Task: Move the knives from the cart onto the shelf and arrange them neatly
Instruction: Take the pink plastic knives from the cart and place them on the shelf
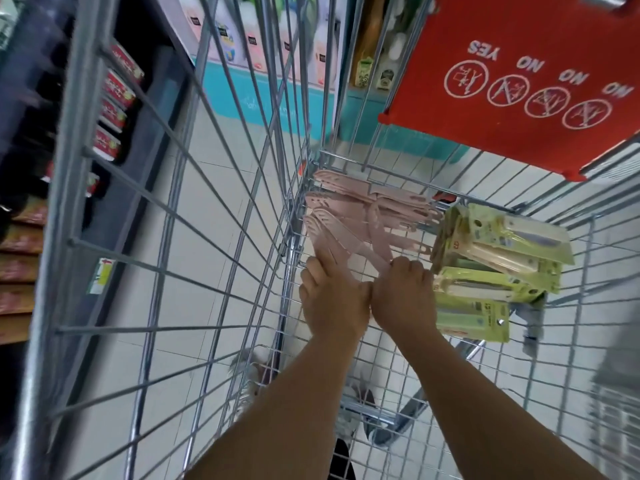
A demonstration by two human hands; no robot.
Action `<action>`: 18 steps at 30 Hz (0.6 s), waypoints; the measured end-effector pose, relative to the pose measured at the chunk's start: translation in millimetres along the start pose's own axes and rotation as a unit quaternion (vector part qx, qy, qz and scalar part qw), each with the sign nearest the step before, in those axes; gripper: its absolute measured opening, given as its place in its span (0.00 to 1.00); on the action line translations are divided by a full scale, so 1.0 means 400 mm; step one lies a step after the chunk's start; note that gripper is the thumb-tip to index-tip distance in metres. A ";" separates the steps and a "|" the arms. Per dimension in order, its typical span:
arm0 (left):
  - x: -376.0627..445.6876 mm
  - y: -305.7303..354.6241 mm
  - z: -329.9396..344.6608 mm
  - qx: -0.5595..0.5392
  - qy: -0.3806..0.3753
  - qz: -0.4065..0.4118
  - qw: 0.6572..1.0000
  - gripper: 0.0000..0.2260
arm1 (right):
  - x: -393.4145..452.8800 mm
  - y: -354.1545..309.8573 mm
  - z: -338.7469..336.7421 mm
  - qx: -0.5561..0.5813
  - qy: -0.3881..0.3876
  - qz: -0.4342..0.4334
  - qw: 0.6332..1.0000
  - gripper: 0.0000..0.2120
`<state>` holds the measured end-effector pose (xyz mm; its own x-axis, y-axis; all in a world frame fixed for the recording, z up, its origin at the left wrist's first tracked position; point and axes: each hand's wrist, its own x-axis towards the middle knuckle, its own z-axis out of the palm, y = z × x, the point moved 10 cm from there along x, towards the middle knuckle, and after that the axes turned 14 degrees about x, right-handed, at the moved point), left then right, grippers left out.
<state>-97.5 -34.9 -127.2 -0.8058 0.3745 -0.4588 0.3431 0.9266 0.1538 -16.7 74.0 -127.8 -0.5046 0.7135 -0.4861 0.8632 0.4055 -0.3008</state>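
Store shelving (114,109) sits off at 9 o'clock, outside the wire cart (194,209). Both hands are down at the cart's centre: the left hand (330,299) lies on the pink knives (349,220), grip hard to tell, while the right hand (403,292) is curled around their handles. Looks like the pickup step; next comes lifting the bunch clear of the wire. Green knife packs (498,258) wait at 3 o'clock. Fingertips are hidden, edges blurred.
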 end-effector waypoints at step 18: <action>0.000 -0.031 -0.019 0.028 -0.037 0.002 0.999 0.39 | -0.001 -0.026 -0.007 0.044 -0.006 -0.021 0.999 0.19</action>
<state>-105.2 -46.3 -122.5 -0.7674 0.3723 -0.5220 0.3741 0.9212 0.1072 -25.5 71.1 -122.1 -0.5417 0.6893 -0.4811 0.8362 0.3838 -0.3917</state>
